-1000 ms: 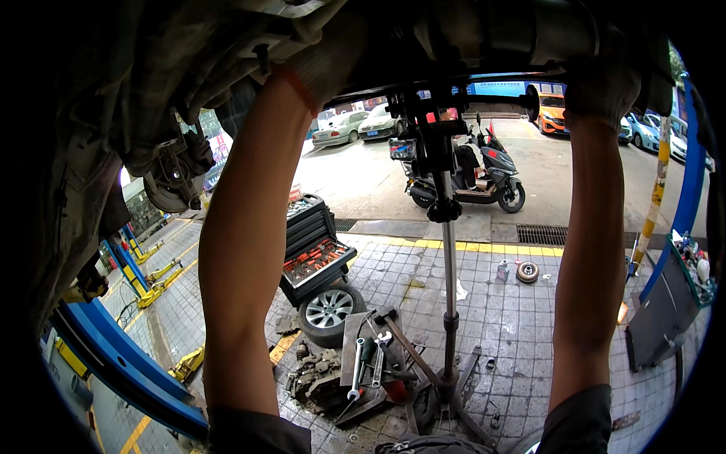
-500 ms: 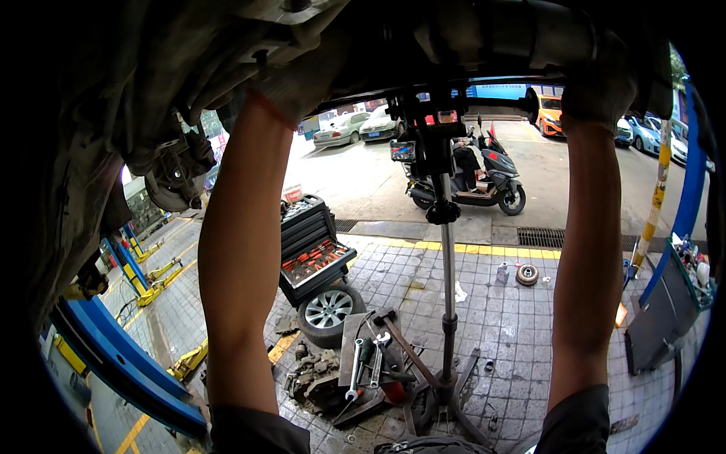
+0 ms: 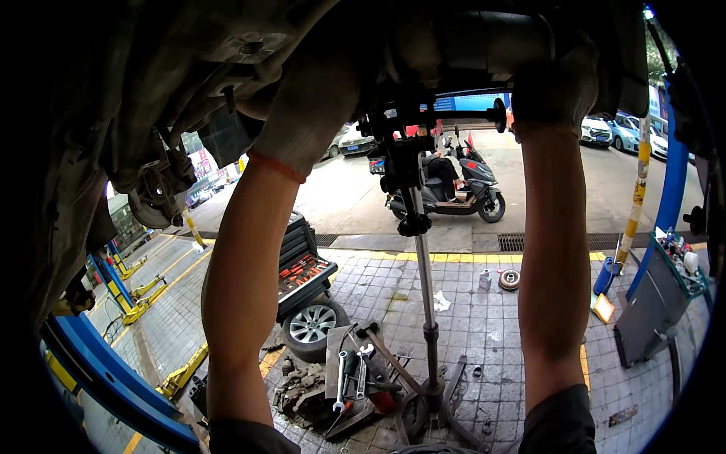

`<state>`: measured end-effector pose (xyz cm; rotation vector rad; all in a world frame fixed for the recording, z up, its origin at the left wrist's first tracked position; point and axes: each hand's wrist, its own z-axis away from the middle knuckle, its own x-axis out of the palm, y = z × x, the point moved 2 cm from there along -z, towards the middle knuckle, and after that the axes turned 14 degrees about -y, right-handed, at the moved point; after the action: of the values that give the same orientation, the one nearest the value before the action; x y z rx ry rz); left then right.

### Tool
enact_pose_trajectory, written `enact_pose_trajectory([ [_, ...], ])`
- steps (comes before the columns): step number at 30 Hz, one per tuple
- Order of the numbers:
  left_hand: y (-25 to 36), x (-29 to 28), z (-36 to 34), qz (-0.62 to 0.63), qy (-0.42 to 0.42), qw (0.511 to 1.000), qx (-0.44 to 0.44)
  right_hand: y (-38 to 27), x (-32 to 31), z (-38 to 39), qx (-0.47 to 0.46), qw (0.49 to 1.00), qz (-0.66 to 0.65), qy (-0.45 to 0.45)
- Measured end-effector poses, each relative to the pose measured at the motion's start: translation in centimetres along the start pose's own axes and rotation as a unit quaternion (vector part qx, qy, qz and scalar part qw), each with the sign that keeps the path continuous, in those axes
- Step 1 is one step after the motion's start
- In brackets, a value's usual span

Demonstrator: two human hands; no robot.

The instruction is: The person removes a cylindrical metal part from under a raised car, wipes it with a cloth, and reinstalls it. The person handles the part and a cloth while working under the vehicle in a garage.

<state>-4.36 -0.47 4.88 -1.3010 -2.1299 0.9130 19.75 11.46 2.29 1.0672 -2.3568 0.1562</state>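
Both my arms reach up under a raised vehicle. My left hand [image 3: 311, 113], in a pale knitted glove with an orange cuff, is up against the dark underbody, left of the jack head; its fingers are lost in shadow. My right hand [image 3: 560, 89], also gloved, is at the right end of a dark rounded part [image 3: 476, 49] under the vehicle, its fingers hidden too. Between my arms stands a tall jack with a shiny pole [image 3: 425, 280]. Its black head [image 3: 401, 155] is just below the rounded part; whether they touch cannot be seen.
Below are a wheel [image 3: 314, 327], a tool chest [image 3: 306, 272] with an open drawer, wrenches [image 3: 342, 382] on a plate, a hammer [image 3: 393, 356] and a greasy metal assembly [image 3: 302, 393]. Blue lift posts [image 3: 665, 189] flank me. Beyond, a person sits on a scooter [image 3: 454, 189].
The view has turned slightly, so the floor and jack appear farther left. My right hand has come inward, nearer the jack. More of my left glove shows, lower than before.
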Motion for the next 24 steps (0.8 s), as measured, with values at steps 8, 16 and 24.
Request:
enact_pose_trajectory([
  [8,0.3,-2.9,-2.9,0.753,-0.135,0.642,-0.051,-0.4,1.6,0.2,0.030,0.996,-0.084,0.010],
  [16,-0.8,-2.4,-2.6,0.600,-0.074,0.796,-0.022,-0.7,-0.5,-0.7,0.008,0.997,-0.072,0.000],
  [24,1.7,-1.9,0.2,0.650,-0.108,0.730,-0.181,-2.5,-4.5,-1.1,-0.015,0.998,0.044,0.050],
])
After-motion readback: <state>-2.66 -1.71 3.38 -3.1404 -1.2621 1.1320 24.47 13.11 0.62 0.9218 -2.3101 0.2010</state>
